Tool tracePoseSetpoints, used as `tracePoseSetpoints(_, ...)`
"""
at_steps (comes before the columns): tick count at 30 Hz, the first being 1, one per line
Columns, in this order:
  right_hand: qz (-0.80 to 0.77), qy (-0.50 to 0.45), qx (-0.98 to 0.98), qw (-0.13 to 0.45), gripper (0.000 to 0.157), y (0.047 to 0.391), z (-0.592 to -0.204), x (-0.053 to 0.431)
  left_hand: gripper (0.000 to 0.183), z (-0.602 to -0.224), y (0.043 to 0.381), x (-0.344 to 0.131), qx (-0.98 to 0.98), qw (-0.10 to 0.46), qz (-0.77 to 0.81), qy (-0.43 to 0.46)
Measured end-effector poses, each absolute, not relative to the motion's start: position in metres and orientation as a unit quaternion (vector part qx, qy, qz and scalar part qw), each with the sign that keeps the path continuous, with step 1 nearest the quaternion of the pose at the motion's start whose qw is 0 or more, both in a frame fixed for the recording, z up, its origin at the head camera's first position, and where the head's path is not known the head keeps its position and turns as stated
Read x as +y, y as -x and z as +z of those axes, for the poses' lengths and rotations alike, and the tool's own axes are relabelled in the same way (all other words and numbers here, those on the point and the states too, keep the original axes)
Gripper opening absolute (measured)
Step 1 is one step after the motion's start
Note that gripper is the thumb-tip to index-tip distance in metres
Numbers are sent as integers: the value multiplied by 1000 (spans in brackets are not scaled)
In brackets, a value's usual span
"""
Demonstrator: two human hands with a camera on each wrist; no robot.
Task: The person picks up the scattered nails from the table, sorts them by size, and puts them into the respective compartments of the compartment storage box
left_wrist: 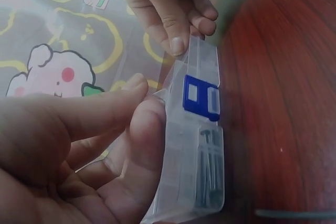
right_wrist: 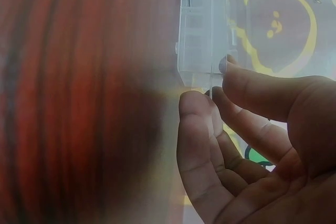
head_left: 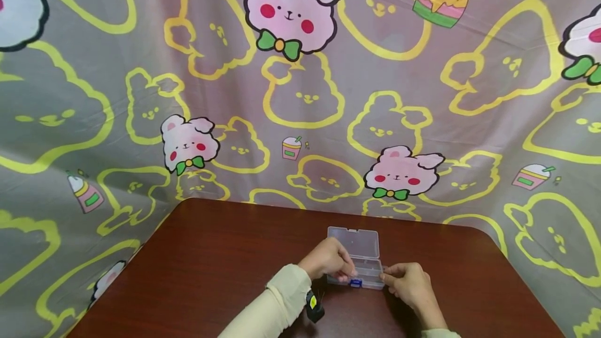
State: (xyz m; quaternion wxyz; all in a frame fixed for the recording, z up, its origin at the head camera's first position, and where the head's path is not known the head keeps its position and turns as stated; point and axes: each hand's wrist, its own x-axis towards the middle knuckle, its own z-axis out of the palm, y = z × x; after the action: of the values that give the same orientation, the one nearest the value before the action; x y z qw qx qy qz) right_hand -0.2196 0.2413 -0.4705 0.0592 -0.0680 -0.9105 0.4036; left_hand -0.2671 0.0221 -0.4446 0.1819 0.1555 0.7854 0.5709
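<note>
A clear plastic compartment box (head_left: 371, 278) sits on the table with its lid (head_left: 354, 242) raised at the back. On its front is a blue latch (left_wrist: 201, 98). Long thin metal screws or nails (left_wrist: 211, 166) show through the wall at the left end. My left hand (head_left: 331, 260) is over the left front of the box, its thumb and forefinger pinching a small clear piece (left_wrist: 159, 94), largely hidden by the fingers. At the other end, my right hand (head_left: 409, 283) grips the box's right corner between thumb and fingers.
The dark red-brown wooden table (head_left: 225, 254) extends around the box. Behind it and at both sides hangs a grey cloth (head_left: 319, 140) with cartoon bunnies. A black wrist device (head_left: 313, 306) with a yellow mark is at the left cuff.
</note>
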Motion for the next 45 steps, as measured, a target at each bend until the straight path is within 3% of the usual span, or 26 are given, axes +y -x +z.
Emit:
tracePoseSetpoints(33,410,76,-907,54,12,219,-465,241,16,-459,252,-57,816,186,530,-137)
tracePoseSetpoints(45,416,72,-905,54,8,219,-469,239,27,-471,251,-53,882,93,419,-195)
